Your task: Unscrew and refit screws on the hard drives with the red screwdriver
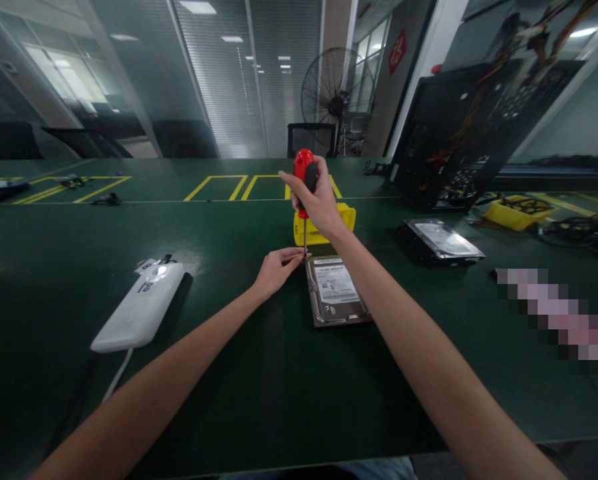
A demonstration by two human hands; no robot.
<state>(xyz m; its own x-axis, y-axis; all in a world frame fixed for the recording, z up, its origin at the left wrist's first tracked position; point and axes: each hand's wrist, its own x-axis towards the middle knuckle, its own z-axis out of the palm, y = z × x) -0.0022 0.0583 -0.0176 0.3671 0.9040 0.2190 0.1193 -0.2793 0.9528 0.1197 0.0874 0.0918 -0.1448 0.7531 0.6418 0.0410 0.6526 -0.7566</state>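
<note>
My right hand is wrapped round the red and black handle of a screwdriver, which stands upright with its tip down. The shaft meets the far left corner of a hard drive, lying flat with its white label up. At that corner my left hand pinches beside the screwdriver tip; whatever lies between its fingertips is too small to make out. Just behind the drive is a yellow bin, partly covered by my right hand and wrist.
To the left lies a white power bank with a cable. On the right are more hard drives, an open black computer case, a yellow tray and dark cables. Yellow tape lines mark the green table.
</note>
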